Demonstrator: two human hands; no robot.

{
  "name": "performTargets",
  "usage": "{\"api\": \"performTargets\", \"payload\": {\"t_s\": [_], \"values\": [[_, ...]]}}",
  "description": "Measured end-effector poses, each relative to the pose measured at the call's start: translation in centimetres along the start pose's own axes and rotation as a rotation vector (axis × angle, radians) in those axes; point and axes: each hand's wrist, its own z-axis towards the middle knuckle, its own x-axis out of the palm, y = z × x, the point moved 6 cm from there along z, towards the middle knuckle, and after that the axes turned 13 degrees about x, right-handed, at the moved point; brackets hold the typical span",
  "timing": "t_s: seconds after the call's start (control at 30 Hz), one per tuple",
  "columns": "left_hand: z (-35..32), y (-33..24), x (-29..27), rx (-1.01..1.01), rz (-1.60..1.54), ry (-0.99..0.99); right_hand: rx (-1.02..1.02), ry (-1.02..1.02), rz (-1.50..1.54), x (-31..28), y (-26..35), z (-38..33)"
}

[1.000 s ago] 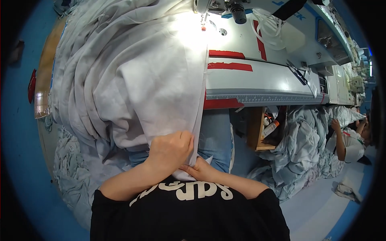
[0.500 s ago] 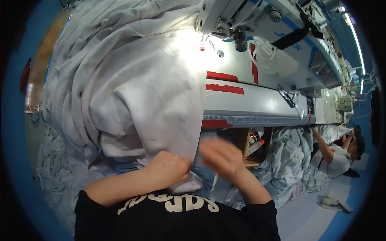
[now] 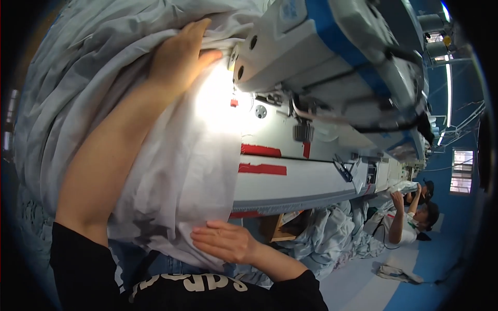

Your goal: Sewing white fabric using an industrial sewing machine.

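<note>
A large white cloth [image 3: 171, 171] lies in folds over the left of the sewing table, its straight edge passing the lit needle area of the sewing machine [image 3: 290, 62]. My left hand [image 3: 179, 57] rests on the far part of the cloth, left of the machine's head, fingers stretched and thumb apart. Close to my body, my right hand [image 3: 225, 242] lies flat over the cloth's near edge, its fingers straight and side by side. Neither hand appears to pinch the cloth. Glare from the lamp washes out the cloth beside the needle.
Red tape strips [image 3: 262, 169] mark the white machine bed, and a ruler strip [image 3: 275, 206] runs along its front edge. Thread snips [image 3: 342, 168] lie farther right. Below are an open wooden drawer [image 3: 284, 228] and heaped pale cloth [image 3: 327, 228]. Co-workers [image 3: 397, 223] sit at far right.
My left hand has gone from near my lap to the far cloth beside the machine. My right hand has moved left onto the cloth's near edge. The whole view has shifted.
</note>
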Motion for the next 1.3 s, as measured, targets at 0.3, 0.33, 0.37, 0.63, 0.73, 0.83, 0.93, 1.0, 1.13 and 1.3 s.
{"api": "performTargets", "payload": {"t_s": [0.3, 0.33, 0.37, 0.63, 0.73, 0.83, 0.93, 1.0, 1.13, 1.3], "values": [[5.5, 5.2, 2.2, -0.342, -0.114, 0.265, -0.015, 0.075, 0.073, -1.8, -0.6, 2.9], [5.8, 5.9, 2.6, -0.353, -0.131, 0.310, -0.020, 0.112, 0.061, -2.1, -0.7, 3.1], [6.1, 6.4, 3.2, -0.361, -0.147, 0.355, -0.015, 0.086, 0.079, -2.6, -0.8, 3.5], [9.7, 8.6, 4.3, -0.218, -0.035, 0.206, 0.080, 0.050, 0.155, -4.8, -1.4, 6.7], [10.6, 10.1, 5.3, -0.247, -0.044, 0.223, 0.045, 0.244, 0.113, -4.8, -2.4, 6.9], [11.2, 11.9, 6.3, -0.246, -0.022, 0.215, 0.074, 0.241, 0.132, -5.2, -3.2, 7.0], [11.8, 13.1, 6.7, -0.257, 0.012, 0.199, 0.120, 0.241, 0.155, -5.3, -3.6, 7.3], [12.2, 13.2, 6.5, -0.256, -0.006, 0.160, 0.145, 0.242, 0.158, -5.6, -4.0, 7.7], [12.9, 13.7, 6.0, -0.284, 0.033, 0.170, 0.147, 0.231, 0.127, -6.7, -4.9, 8.7], [13.0, 17.0, 7.9, -0.189, -0.009, 0.155, 0.195, 0.208, 0.163, -6.9, -5.8, 9.1]]}}
